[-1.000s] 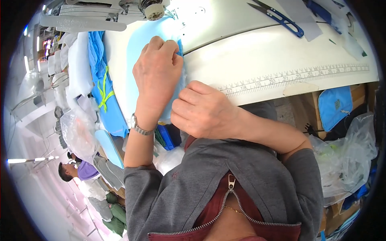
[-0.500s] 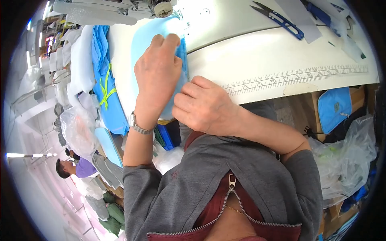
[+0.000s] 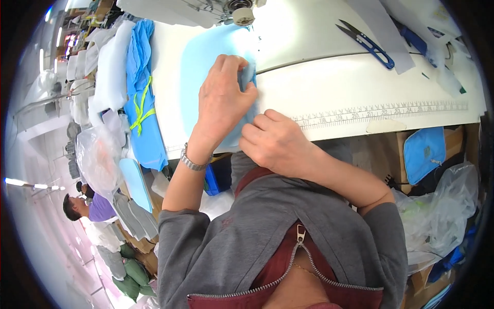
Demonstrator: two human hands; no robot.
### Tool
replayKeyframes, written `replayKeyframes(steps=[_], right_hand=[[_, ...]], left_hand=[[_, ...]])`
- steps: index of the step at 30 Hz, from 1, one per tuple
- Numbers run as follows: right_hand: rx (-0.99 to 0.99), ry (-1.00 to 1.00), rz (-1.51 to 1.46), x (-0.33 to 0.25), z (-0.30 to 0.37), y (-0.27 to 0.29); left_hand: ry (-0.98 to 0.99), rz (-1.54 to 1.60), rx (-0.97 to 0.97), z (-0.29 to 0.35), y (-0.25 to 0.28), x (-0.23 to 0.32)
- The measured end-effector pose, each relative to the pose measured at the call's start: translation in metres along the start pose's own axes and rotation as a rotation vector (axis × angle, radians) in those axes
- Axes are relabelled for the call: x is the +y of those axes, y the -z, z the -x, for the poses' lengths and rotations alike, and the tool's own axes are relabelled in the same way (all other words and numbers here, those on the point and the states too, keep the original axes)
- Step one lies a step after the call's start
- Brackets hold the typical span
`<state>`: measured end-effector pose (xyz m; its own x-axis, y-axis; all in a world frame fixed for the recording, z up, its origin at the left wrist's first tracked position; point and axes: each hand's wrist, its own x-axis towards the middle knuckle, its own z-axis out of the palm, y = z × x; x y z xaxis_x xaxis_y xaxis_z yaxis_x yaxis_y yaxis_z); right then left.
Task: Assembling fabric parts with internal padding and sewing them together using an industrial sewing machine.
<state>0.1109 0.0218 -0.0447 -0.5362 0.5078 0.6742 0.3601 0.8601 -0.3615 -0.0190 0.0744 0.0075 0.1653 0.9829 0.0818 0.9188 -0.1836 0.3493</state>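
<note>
A light blue fabric piece (image 3: 194, 69) lies on the white sewing table, with a darker blue strip (image 3: 252, 80) along its right edge. My left hand (image 3: 221, 98) rests over that edge, fingers curved and thumb apart, blue cloth showing in the gap. Close by, nearer my body, my right hand (image 3: 275, 141) is closed at the near right corner of the fabric; its fingertips are hidden. Just beyond the fabric is the sewing machine head (image 3: 206, 13), its needle area washed out by bright light.
Blue-handled thread snips (image 3: 368, 44) lie at the back right. A printed ruler (image 3: 381, 114) runs along the table's front edge. Folded blue fabric (image 3: 145, 134) with a lime tie lies at left. A blue pouch (image 3: 424, 154) and clear plastic bag (image 3: 437, 201) sit below right. A person (image 3: 100, 206) is far left.
My left hand has drawn a little nearer to my body, its thumb and fingers spreading apart. My right hand stays closed by the fabric. The whole view has shifted slightly.
</note>
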Motion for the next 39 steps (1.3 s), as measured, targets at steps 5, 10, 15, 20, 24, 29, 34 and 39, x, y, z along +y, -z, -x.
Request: replayKeyframes(steps=[5, 10, 15, 20, 24, 29, 34, 39], right_hand=[[0.027, -0.046, -0.033, -0.002, -0.003, 0.000], [-0.033, -0.069, -0.053, -0.002, -0.005, 0.005], [-0.078, -0.084, -0.073, 0.000, -0.002, 0.006], [-0.096, -0.084, -0.047, -0.001, -0.003, 0.008], [-0.110, -0.087, -0.034, -0.001, -0.004, 0.009], [-0.125, -0.089, -0.032, -0.002, -0.004, 0.007], [-0.111, -0.103, -0.064, -0.001, -0.005, 0.008], [-0.106, -0.096, -0.121, 0.001, -0.005, 0.009]], left_hand=[[-0.225, -0.125, 0.116, 0.006, -0.004, -0.011], [-0.464, -0.233, 0.152, 0.003, -0.008, -0.036], [-0.466, -0.062, 0.007, -0.001, 0.008, -0.041], [-0.599, -0.117, 0.087, -0.015, 0.007, -0.046], [-0.484, -0.077, 0.135, -0.025, -0.005, -0.038], [-0.318, -0.059, 0.269, -0.042, -0.015, -0.029], [-0.229, -0.016, 0.159, -0.049, -0.012, -0.029], [-0.246, -0.185, 0.158, -0.052, -0.008, -0.024]])
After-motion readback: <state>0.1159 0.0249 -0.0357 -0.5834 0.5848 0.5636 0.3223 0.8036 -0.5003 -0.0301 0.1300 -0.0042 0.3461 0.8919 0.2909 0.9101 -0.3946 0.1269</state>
